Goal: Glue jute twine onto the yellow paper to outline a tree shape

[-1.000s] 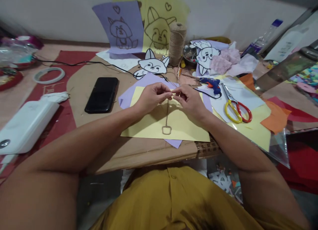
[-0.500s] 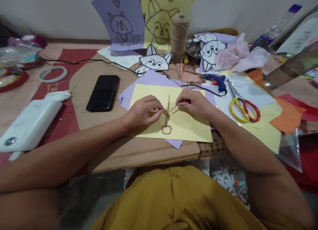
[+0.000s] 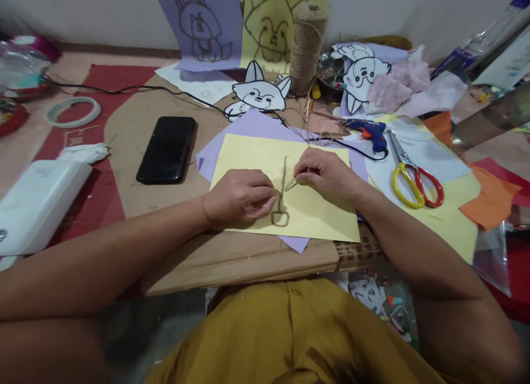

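A sheet of yellow paper (image 3: 323, 210) lies before me, bearing a twine outline (image 3: 280, 219) of a small pot shape with a straight stem rising from it. My left hand (image 3: 242, 197) rests on the paper left of the stem. Its fingers are curled together with the tips close to the stem's lower part; whatever they pinch is hidden. On the other side, my right hand (image 3: 325, 173) pinches a short thin piece of twine (image 3: 290, 184) between thumb and forefinger. The twine looks doubled, and its free end points down-left toward the stem.
Scissors (image 3: 408, 177) and a blue glue gun (image 3: 368, 132) lie to the right. A twine spool (image 3: 306, 50) stands behind, near a fox cutout (image 3: 259, 94). At left are a black phone (image 3: 166, 150), a tape roll (image 3: 73, 112) and a white device (image 3: 39, 199).
My left hand has lowered slightly and its fingers have curled closer together. My right hand keeps its pinch beside the stem. The whole view has shifted a little.
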Motion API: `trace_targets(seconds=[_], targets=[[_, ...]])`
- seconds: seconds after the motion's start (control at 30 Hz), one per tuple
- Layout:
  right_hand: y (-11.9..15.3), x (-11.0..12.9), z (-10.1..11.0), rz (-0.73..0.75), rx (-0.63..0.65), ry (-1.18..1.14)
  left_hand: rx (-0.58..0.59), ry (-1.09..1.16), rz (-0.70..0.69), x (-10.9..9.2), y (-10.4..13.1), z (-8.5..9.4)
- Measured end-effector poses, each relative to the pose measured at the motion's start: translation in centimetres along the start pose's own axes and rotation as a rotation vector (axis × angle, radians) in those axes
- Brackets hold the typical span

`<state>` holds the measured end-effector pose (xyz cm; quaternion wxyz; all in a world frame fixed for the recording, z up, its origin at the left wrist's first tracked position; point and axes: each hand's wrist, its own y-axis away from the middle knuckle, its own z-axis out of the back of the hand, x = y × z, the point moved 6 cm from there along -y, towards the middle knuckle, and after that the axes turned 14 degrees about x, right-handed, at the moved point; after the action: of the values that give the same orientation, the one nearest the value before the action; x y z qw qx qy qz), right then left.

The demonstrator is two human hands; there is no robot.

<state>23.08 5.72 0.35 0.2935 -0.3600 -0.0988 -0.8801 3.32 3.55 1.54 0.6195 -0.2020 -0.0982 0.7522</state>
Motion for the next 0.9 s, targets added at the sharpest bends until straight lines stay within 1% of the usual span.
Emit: trace_targets(seconds=[0.13, 0.33, 0.53, 0.73, 0.9], targets=[[-0.02, 0.03, 0.02, -0.006, 0.000, 0.025, -0.005, -0.032, -0.022, -0.18, -0.02, 0.09], [-0.02, 0.12, -0.08, -0.018, 0.006, 0.050, 0.030, -0.082, -0.019, -0.34, -0.16, -0.06], [-0.11, 0.32, -0.20, -0.023, 0.020, 0.058, 0.039, -0.110, -0.035, -0.62, -0.36, -0.06], [-0.19, 0.41, -0.27, -0.036, 0.036, 0.073, 0.125, -0.178, -0.027, -0.69, -0.55, -0.66], [-0.31, 0.37, -0.32, -0.028, 0.036, 0.093, 0.157, -0.177, 0.015, -0.54, -0.62, -0.81]])
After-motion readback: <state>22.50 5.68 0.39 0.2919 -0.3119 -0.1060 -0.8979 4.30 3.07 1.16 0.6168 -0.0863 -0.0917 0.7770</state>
